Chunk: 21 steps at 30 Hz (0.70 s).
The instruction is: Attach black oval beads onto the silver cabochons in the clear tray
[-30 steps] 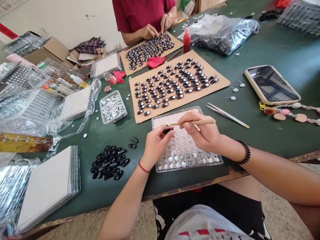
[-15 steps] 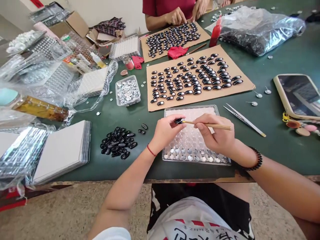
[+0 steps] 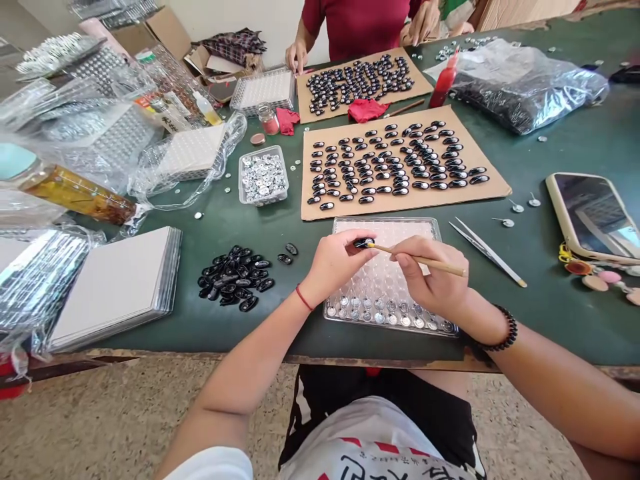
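Note:
Between thumb and fingers, my left hand (image 3: 336, 263) pinches a small glossy black oval piece (image 3: 363, 243) with a silvery disc on it. My right hand (image 3: 434, 270) grips a thin wooden stick (image 3: 425, 260) like a pen, its yellowish tip touching the disc or right at it. Both hands hover over a clear plastic tray (image 3: 385, 323) with round pockets; small silvery discs (image 3: 393, 315) fill its near rows. Left of the tray lies a pile of black oval pieces (image 3: 233, 277), with two apart from it. Metal tweezers (image 3: 487, 253) rest to the right.
Behind the tray lies a cardboard sheet (image 3: 313, 210) with rows of black pieces. A tub of silvery discs (image 3: 263, 177) stands left of it. A phone (image 3: 597, 213) lies at right. Opposite, a person in a red shirt (image 3: 360, 27) has hands near another cardboard sheet (image 3: 425, 83).
My hands keep the same grip, the stick tip still at the black piece. The co-worker's hands have moved apart, one now near the tray stack at the left. The view has shifted slightly.

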Motion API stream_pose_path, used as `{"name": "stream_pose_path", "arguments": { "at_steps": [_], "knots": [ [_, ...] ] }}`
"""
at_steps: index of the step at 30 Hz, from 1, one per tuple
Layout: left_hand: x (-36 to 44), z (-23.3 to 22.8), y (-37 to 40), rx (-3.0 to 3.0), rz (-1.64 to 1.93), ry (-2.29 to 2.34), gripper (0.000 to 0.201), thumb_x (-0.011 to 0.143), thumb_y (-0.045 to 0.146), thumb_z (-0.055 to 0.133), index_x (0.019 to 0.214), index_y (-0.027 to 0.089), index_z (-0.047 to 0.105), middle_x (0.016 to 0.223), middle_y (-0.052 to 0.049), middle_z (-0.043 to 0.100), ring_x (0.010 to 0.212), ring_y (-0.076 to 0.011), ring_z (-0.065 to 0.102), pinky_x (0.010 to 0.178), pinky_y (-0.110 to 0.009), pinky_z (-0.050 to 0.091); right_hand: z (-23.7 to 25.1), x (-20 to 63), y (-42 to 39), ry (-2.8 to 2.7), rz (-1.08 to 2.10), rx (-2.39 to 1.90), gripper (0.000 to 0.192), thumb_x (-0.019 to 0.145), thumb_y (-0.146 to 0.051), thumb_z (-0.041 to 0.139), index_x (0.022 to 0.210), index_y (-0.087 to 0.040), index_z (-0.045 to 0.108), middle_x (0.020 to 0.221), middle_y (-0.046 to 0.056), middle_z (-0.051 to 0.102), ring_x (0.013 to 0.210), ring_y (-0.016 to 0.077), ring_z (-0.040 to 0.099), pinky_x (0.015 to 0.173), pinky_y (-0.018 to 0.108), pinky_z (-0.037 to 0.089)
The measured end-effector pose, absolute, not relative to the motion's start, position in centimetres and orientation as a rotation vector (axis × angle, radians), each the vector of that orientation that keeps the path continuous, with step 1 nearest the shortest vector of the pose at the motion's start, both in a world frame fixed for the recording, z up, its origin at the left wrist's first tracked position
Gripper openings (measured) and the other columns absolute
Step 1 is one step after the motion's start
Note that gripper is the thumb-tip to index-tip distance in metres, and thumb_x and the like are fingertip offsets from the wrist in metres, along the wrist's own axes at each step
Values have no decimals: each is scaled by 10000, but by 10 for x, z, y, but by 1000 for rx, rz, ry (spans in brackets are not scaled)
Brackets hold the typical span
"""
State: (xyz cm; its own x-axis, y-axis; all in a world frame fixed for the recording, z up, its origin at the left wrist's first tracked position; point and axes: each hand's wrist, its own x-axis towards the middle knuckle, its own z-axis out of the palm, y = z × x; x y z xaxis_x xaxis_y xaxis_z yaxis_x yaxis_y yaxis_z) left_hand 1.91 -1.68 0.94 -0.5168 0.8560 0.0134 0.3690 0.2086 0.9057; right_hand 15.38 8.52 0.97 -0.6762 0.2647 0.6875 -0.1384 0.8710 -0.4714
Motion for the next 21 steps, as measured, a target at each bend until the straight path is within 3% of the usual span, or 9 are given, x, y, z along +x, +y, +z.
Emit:
{"name": "stream_pose_path", "arguments": {
  "at_steps": [4,9,16,21],
  "knots": [
    [21,10,-18,1085,1265,2027,258,695,250,589,938,200,659,848,-37,669,655,-137,571,622,-258,455,3,152,82,-2224,719,-88,60,817,-152,437,808,-189,484,649,9,546,558,116,500,528,238,377],
    [26,7,-20,925,1255,1957,236,698,254,580,912,188,654,617,-11,617,572,-140,563,567,-254,448,-6,142,79,-2084,1110,-206,115,848,-207,400,739,-189,433,636,-7,478,519,102,459,512,244,362],
    [34,14,-17,717,1326,1626,261,680,312,620,884,151,598,659,-15,597,564,-117,563,603,-265,470,8,132,105,-1370,2304,-605,284,780,-443,488,733,-168,435,532,-74,422,331,27,328,371,197,230],
    [27,11,-12,656,1413,1595,282,703,346,600,889,136,573,651,-14,575,561,-99,541,595,-249,461,18,135,110,-1081,2388,-522,269,743,-415,547,758,-158,470,541,-74,454,342,12,338,383,183,201]
  ]
}}
